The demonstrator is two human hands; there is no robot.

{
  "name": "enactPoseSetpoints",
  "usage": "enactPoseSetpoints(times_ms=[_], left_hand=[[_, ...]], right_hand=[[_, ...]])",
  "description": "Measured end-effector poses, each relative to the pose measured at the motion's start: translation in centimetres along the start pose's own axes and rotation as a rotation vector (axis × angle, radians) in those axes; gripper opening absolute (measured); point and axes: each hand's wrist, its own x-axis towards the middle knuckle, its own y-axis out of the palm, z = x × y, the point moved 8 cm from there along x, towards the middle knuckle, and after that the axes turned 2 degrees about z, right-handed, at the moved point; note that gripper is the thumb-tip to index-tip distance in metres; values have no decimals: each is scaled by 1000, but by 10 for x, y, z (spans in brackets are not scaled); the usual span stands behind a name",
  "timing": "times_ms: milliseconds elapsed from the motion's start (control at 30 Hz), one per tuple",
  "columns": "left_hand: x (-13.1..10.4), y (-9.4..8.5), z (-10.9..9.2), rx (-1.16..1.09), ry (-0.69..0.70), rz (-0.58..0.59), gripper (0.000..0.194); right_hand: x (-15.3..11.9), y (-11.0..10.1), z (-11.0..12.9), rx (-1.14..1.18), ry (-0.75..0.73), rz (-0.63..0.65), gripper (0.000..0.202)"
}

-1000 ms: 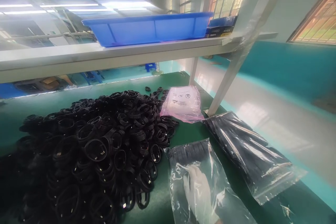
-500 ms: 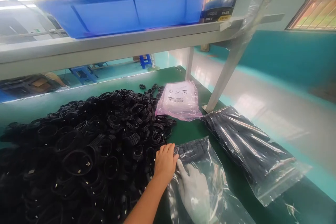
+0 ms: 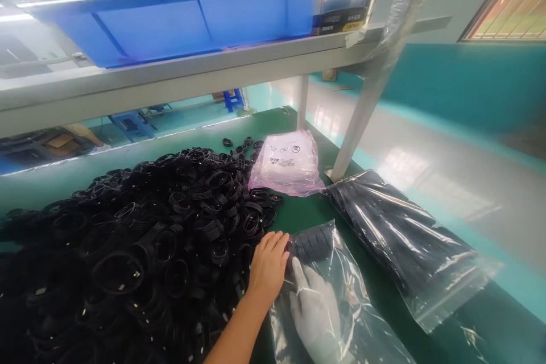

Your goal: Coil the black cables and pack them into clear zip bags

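My bare left hand (image 3: 268,264) is curled over the upper left edge of a clear plastic bag (image 3: 362,313), holding it down against the table. Inside the bag is my white-gloved right hand (image 3: 315,307), its fingers stretched toward a row of black coiled cables (image 3: 313,243) packed at the bag's far end. The fingertips are close to the row; whether they press on it is hard to tell. Left of both hands spreads a large heap of black coiled cables (image 3: 170,227), some with small metal plug ends showing.
To the right lies a filled clear bag of black cables (image 3: 396,233). A pinkish plastic package (image 3: 288,159) sits behind on the green table (image 3: 273,119). A shelf (image 3: 191,77) spans overhead with a blue bin (image 3: 191,23) and small box (image 3: 341,20); its post (image 3: 362,108) stands at right.
The gloved right hand has shifted slightly within the bag, and the cable row shows more plainly. My left hand keeps to the bag's edge. The view has moved a little.
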Motion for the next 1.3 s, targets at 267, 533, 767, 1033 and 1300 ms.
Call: enactPoseSetpoints(times_ms=[267, 533, 767, 1033, 1300], left_hand=[[13, 7, -13, 135, 56, 5, 35], [-43, -28, 26, 56, -387, -2, 38], [-70, 3, 30, -199, -589, 215, 47], [-57, 20, 39, -546, -544, 203, 44], [-94, 46, 27, -500, -612, 343, 35]], right_hand=[[5, -4, 7, -11, -7, -7, 68], [-1, -7, -1, 50, 17, -55, 63], [-16, -16, -13, 7, 17, -94, 61], [-37, -24, -8, -47, -252, -112, 43], [-22, -9, 2, -84, -270, 11, 39]])
